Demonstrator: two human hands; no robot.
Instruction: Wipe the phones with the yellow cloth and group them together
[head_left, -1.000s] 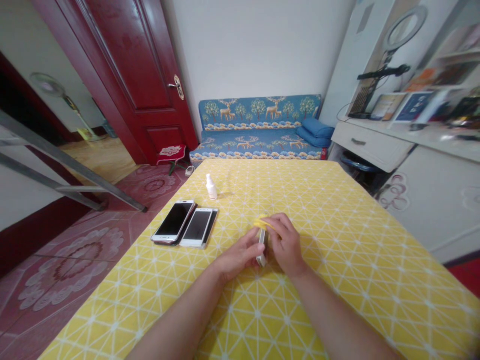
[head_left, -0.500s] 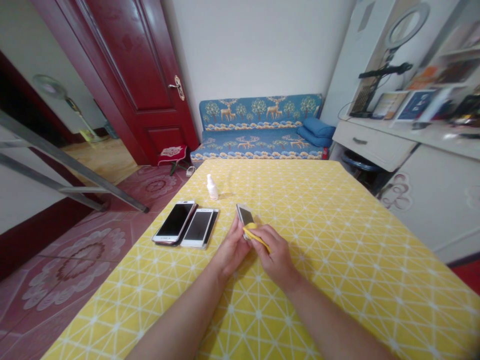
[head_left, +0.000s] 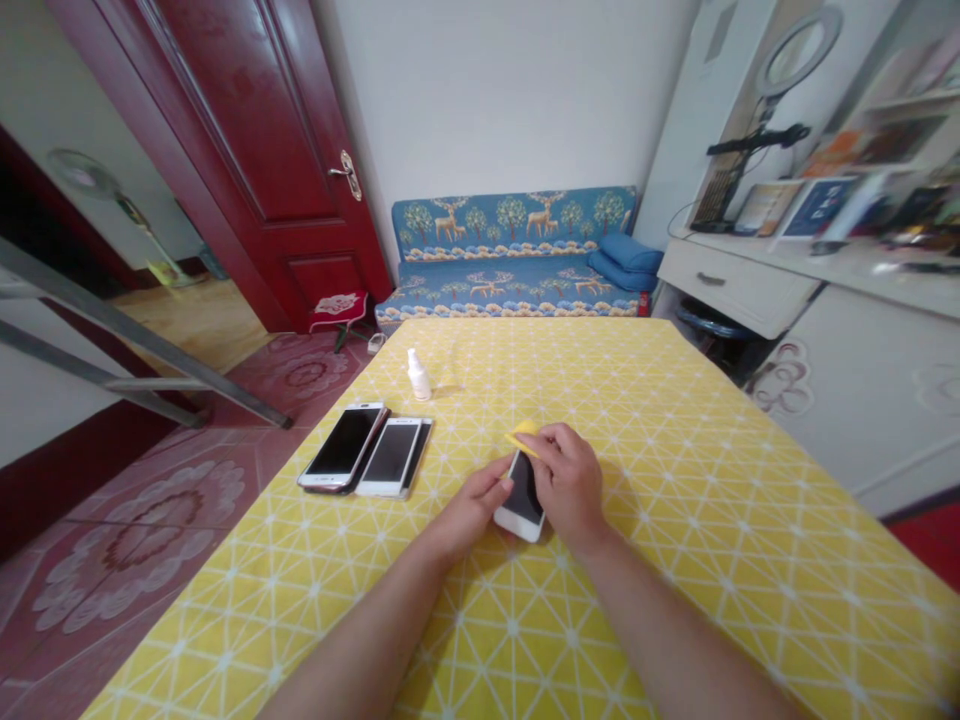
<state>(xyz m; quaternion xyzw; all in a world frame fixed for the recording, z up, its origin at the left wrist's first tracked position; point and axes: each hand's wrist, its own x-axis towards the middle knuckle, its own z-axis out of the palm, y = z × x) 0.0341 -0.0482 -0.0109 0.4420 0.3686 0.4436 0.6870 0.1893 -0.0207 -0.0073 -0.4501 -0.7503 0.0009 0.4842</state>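
Note:
A white phone with a dark screen (head_left: 517, 493) is between my hands, low over the table, its white lower end toward me. My left hand (head_left: 474, 507) grips its left edge, thumb on the front near the screen. In my right hand (head_left: 568, 483) is a yellow cloth (head_left: 523, 437), pinched at the phone's far end. The right fingers cover part of the screen's right side. To the left, a larger white phone (head_left: 346, 446) lies beside a smaller white phone (head_left: 390, 458), both face up, with a dark edge showing under each. A small white spray bottle (head_left: 418, 376) stands upright behind them.
A yellow patterned tablecloth (head_left: 480, 620) covers the table. Beyond it stands a blue sofa (head_left: 510, 270). On the right is a white cabinet (head_left: 757, 290) with a ring light (head_left: 799, 50); a red door (head_left: 247, 130) and metal ladder-like legs (head_left: 150, 345) are on the left.
The held phone has turned and come down, its screen now facing up. My right hand with the yellow cloth has moved from its near end to its far end. The view shifted slightly.

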